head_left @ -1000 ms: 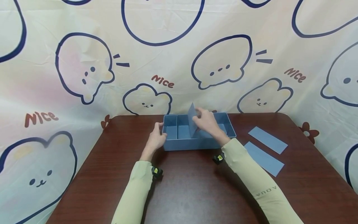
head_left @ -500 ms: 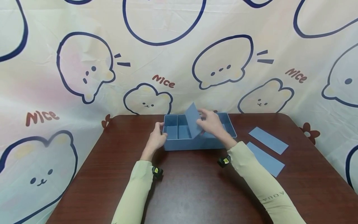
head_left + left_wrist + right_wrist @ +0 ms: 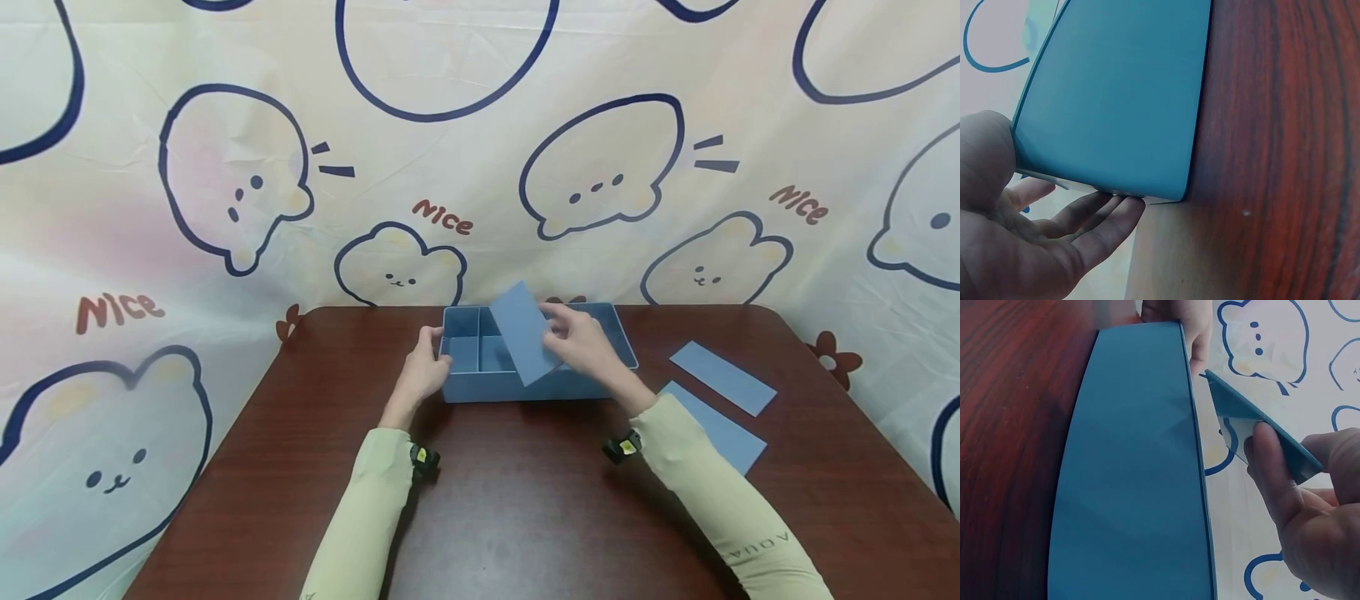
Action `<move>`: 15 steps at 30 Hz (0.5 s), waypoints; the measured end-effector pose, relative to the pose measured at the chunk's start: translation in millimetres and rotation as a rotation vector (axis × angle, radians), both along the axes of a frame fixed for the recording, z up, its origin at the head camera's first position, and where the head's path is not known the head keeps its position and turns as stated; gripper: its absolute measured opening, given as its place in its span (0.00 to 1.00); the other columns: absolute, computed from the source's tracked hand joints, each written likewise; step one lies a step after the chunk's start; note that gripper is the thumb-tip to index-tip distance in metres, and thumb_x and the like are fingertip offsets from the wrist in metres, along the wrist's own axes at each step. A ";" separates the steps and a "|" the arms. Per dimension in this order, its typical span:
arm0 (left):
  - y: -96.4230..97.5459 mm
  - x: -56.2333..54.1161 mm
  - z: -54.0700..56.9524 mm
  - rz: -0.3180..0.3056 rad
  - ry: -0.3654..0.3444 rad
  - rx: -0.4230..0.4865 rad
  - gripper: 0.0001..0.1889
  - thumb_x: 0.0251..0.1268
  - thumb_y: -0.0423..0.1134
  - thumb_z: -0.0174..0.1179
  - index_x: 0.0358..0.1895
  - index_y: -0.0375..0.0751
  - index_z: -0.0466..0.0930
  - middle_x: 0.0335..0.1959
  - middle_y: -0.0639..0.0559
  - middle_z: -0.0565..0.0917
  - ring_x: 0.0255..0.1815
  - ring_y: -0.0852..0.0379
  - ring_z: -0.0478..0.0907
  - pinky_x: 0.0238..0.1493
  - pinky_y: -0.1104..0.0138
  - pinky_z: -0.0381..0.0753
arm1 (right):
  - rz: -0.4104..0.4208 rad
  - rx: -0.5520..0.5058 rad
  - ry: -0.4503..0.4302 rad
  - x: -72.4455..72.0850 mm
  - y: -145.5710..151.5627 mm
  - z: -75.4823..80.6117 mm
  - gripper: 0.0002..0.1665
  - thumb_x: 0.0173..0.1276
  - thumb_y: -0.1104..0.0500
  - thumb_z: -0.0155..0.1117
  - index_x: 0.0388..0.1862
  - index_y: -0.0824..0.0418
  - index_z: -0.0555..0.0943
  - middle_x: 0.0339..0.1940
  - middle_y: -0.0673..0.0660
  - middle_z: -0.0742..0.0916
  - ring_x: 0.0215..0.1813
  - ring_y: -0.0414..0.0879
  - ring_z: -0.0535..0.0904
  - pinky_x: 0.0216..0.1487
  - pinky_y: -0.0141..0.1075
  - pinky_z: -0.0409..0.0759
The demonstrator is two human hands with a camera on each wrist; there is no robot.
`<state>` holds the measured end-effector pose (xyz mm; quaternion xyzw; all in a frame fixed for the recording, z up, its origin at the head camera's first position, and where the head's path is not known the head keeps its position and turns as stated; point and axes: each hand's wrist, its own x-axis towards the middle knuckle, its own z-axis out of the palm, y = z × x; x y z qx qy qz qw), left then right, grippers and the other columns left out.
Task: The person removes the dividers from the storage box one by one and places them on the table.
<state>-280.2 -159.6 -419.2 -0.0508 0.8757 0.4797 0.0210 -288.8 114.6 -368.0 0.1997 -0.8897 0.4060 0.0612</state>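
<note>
A long blue box (image 3: 487,387) stands near the table's far edge, its inside split by an upright wall close to the left end. My left hand (image 3: 422,371) holds that left end, thumb at the rim and fingers against the outer end wall (image 3: 1104,186). Between thumb and fingers my right hand (image 3: 588,342) pinches a flat blue divider panel (image 3: 523,333). This panel is tilted over the box and hides part of its middle and front rim. The right wrist view shows the panel (image 3: 1235,403) edge-on, above the level of the rim.
Two more flat blue panels lie on the brown table (image 3: 517,500): a narrow one (image 3: 723,377) and a wider one (image 3: 720,429), partly behind the right sleeve. A cloth backdrop (image 3: 480,183) with drawn bears hangs directly behind the table.
The panel in my right hand has turned from nearly edge-on to showing its broad face, its lower corner now over the front wall. My right hand shifted right; the left hand keeps its hold.
</note>
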 end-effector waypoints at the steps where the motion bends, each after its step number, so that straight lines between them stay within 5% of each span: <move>1: 0.0 0.0 0.1 0.000 0.000 0.001 0.30 0.71 0.36 0.48 0.73 0.52 0.52 0.73 0.41 0.65 0.63 0.42 0.69 0.67 0.42 0.68 | 0.003 0.002 0.000 1.0 1.1 0.0 0.32 0.65 0.59 0.56 0.70 0.56 0.71 0.53 0.64 0.87 0.47 0.55 0.84 0.38 0.39 0.76; 8: -0.5 0.1 0.9 0.003 -0.003 -0.002 0.29 0.71 0.36 0.48 0.73 0.51 0.52 0.72 0.40 0.65 0.63 0.42 0.70 0.67 0.42 0.68 | 0.021 0.025 0.017 8.4 8.5 -0.2 0.31 0.67 0.59 0.57 0.71 0.56 0.70 0.54 0.64 0.86 0.55 0.57 0.84 0.47 0.46 0.80; 15: 0.1 -0.3 -0.4 0.008 -0.010 -0.003 0.29 0.71 0.36 0.48 0.73 0.52 0.52 0.70 0.40 0.68 0.60 0.43 0.71 0.65 0.43 0.70 | 0.044 0.047 0.043 16.7 16.4 -2.5 0.30 0.68 0.59 0.58 0.70 0.55 0.71 0.53 0.64 0.87 0.54 0.57 0.84 0.43 0.42 0.78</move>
